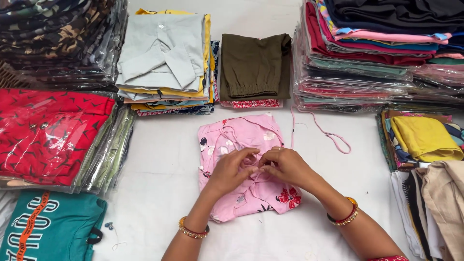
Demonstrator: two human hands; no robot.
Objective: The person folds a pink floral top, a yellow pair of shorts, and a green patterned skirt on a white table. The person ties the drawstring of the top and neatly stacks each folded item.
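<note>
- Both hands, left hand (231, 170) and right hand (285, 166), pinch a thin pink drawstring (255, 170) together over the folded pink floral garment (244, 164) at frame centre.
- Risk: tugging could rumple the fold.
- The loose pink cord (325, 133) trailing upper right could snag on the bagged stack (348, 82).

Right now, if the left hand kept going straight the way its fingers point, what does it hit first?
The left hand points right, on the pink floral garment. It would meet the right hand first; their fingertips already look to be touching at the garment's tie.
</note>
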